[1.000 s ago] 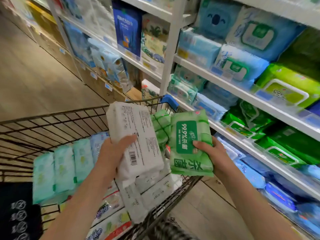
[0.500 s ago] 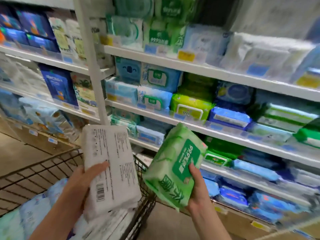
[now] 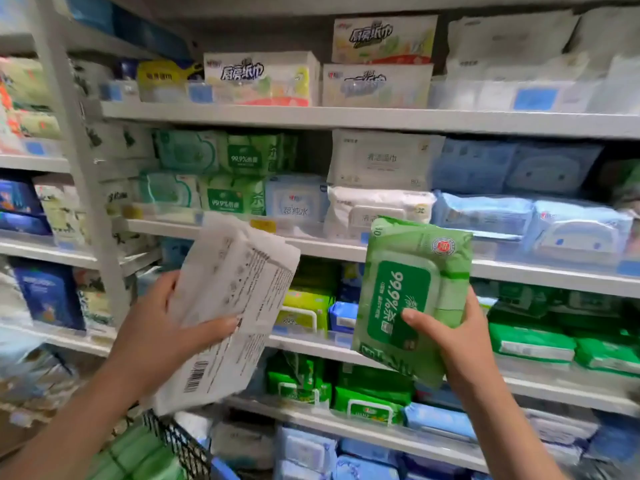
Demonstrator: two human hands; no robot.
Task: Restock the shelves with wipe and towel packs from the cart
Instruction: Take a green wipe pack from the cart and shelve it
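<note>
Shelves (image 3: 346, 119) of wipes now fill the view; a second ago it was the cart (image 3: 175, 439). The green pack (image 3: 398, 292) is lifted up, gripped by the right hand (image 3: 464, 336). To its left, the left hand (image 3: 156, 336) grips a white pack (image 3: 239, 278). Both packs have left the cart, so placing them probably comes next.

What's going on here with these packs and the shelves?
A person is restocking. Their left hand grips a white rectangular soft pack with black print and a barcode; their right hand holds a green plastic wipe pack marked 99.9%. Both packs are held up in front of the white store shelves, neither placed yet. The black wire cart sits below at lower left.
</note>
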